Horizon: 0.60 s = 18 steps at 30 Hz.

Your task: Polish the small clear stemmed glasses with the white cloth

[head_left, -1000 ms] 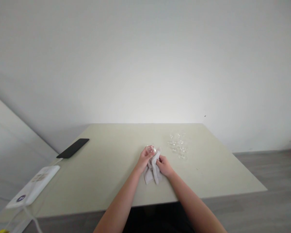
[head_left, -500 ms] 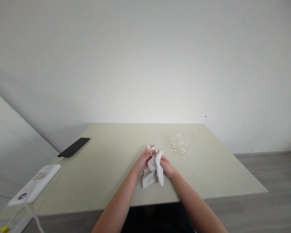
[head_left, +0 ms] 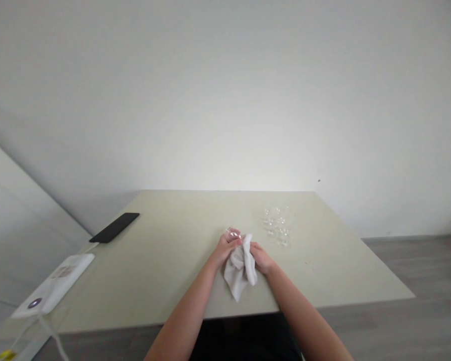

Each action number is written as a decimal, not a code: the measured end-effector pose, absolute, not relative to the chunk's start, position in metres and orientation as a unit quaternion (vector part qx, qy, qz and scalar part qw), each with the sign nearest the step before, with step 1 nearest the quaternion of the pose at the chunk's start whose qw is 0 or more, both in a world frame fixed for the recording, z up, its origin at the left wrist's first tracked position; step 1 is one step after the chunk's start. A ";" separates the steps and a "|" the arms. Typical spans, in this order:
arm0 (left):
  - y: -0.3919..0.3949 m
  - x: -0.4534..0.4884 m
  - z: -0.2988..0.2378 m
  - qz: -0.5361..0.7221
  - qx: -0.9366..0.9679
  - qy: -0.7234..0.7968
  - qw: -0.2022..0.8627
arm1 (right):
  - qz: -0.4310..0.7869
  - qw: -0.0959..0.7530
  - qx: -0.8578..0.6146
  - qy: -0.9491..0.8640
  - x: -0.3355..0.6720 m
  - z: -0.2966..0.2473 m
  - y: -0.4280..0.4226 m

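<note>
Both forearms come in from the bottom of the view and lean inward, a narrowing wedge with the hands at its tip, a little right of the worktop's (head_left: 165,260) middle. Left forearm slants up and to the right; right forearm slants up and to the left, across the worktop's near edge. Skin bare along both.

Left hand (head_left: 224,249): fingers curled around a clear object (head_left: 233,234), thumb laid across its near side and pointing toward the cloth (head_left: 238,276). The clear object sits at the far end of the grip, glossy, see-through; its exact shape cannot be told at this size. Fingers show through it or behind it.

Right hand (head_left: 262,258): just beside the left, slightly nearer the person, back of the hand turned up and outward. Fingers bent inward, gripping the right side of the cloth; fingertips hidden in the folds, so their exact placing cannot be told. Cloth pale, bunched between the two hands, upper fold standing up beside the clear object, lower corner hanging toward the near edge.

Beyond the right hand and to its right, a group of clear pieces (head_left: 277,225) on the worktop, close together, outlines faint, count uncertain. Far off at the left edge: a flat black slab (head_left: 115,228), and nearer, a white box (head_left: 54,286) with a white cable (head_left: 52,333) beside its near end.
</note>
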State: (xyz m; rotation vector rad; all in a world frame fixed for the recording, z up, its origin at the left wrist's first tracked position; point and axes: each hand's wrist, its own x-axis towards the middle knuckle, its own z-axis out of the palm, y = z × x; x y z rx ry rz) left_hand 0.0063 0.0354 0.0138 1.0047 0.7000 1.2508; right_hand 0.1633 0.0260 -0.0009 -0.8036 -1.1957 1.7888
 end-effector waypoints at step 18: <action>0.044 -0.005 0.027 0.695 0.391 0.318 0.512 | 0.611 0.524 -0.378 -0.458 0.158 -0.014 0.042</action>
